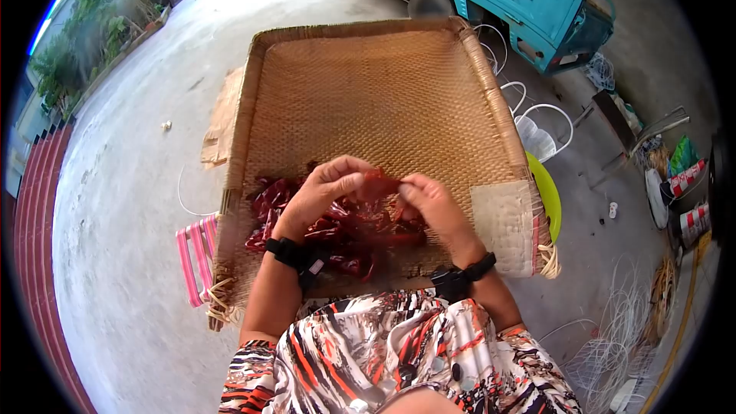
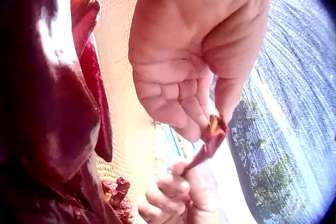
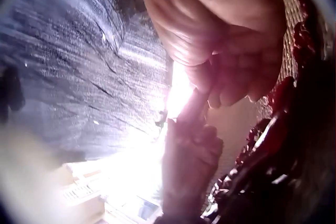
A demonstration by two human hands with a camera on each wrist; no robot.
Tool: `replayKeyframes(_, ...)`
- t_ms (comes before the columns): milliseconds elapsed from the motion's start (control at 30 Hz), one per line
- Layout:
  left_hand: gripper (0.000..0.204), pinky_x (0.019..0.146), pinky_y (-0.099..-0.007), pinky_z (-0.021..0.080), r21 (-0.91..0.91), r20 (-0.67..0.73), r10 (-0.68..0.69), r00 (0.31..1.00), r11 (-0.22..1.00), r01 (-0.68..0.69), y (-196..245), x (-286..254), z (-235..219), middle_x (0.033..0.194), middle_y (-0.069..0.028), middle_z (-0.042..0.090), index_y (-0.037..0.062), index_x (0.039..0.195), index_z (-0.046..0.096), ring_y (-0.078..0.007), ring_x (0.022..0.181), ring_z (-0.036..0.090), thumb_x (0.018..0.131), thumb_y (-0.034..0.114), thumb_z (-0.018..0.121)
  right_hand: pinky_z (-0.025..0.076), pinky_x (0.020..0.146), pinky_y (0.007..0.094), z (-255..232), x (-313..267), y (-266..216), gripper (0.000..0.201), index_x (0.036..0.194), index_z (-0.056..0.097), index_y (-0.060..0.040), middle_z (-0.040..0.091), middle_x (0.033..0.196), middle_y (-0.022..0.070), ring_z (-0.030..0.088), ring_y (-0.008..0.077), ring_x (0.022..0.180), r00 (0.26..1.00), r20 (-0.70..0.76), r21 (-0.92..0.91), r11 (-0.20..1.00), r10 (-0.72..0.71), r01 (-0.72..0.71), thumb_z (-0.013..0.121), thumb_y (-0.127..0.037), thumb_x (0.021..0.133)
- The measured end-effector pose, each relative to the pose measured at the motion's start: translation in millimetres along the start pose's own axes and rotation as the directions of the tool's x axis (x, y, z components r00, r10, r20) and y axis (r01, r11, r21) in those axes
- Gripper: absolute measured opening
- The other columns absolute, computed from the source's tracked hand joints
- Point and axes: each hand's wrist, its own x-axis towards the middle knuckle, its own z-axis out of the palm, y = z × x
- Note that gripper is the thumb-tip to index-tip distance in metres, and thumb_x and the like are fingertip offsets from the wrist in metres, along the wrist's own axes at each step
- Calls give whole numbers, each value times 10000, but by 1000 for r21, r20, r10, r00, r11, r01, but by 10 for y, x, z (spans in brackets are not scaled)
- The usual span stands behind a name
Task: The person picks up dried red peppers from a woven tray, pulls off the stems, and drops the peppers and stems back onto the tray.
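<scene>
Both hands meet over a woven bamboo tray, a dried red chili pepper stretched between them. My left hand pinches one end with thumb and fingers; in the left wrist view that end of the pepper gapes, showing an orange-yellow inside. At the other end, the thumb and fingertips of my right hand pinch it. Close below lies a pile of shiny dark red chili peppers, on the near part of the tray. Glare washes out the pinched pepper in the right wrist view.
A pale cloth patch covers the tray's near right corner. Under that side, a yellow-green basin sticks out. At the left stands a pink striped stool. A teal cargo tricycle is parked beyond; loose white strands lie at right.
</scene>
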Motion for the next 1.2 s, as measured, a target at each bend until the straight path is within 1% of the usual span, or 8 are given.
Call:
replayKeyframes(300,140,697,-189,439,464,-349,292,890,879,-106,-432,160,-397,843,45,591,12,1009,614,-34,762,526,905,101,646,501,635,280,-1277,-289,-103,213,984,643,-69,657,825,9,574,98,662,891,-441,771,462,-109,438,523,-244,991)
replayKeyframes(400,274,795,-304,473,881,-246,486,838,473,-16,-499,140,-465,974,-43,642,58,1080,628,-185,928,569,818,102,694,510,649,272,-1312,-373,-191,215,1008,636,-72,658,844,23,584,106,667,808,-589,735,414,-3,537,583,-275,959)
replayKeyframes(500,330,862,-374,459,941,-189,458,869,337,27,-499,110,-422,1078,-85,632,100,1108,637,-284,1054,536,784,102,701,508,655,239,-1007,-306,-176,223,1042,624,-59,652,846,30,588,119,667,897,-433,529,781,-89,333,606,-257,943)
replayKeyframes(567,341,884,-394,448,950,-169,365,915,309,52,-512,90,-411,1123,-95,622,110,1113,639,-315,1102,516,778,101,701,506,658,223,-452,-273,-266,209,1086,606,-46,643,854,22,600,124,680,917,-383,-5,993,-114,121,605,-196,940)
replayKeyframes(700,324,888,-402,441,958,-136,241,961,279,65,-409,31,-320,1023,-116,668,82,1097,635,-309,1013,587,782,108,705,523,769,335,-24,-146,-109,233,1097,613,-56,660,916,94,639,243,850,926,156,-713,610,-344,347,560,-29,872)
replayKeyframes(833,251,786,-383,495,872,-104,151,983,489,17,-347,17,-269,851,-143,679,40,1036,644,-304,839,646,814,146,690,503,840,390,52,-87,18,292,1068,633,-53,645,987,148,604,326,975,886,324,-857,293,-330,423,547,36,803)
replayKeyframes(1033,254,810,-368,484,848,-71,186,980,529,-39,-288,32,-218,937,-148,660,28,1034,651,-280,912,623,852,203,675,518,825,320,-96,-156,-158,304,1102,622,-37,651,998,107,646,243,925,950,166,-830,483,-266,280,569,45,814)
replayKeyframes(1200,357,826,-393,472,667,108,225,968,706,-239,-116,49,-34,944,-127,659,37,1028,659,-294,940,606,853,348,681,550,771,257,-83,-76,-112,127,1059,549,-26,663,988,81,655,136,870,994,-33,-62,993,-101,99,515,9,942)
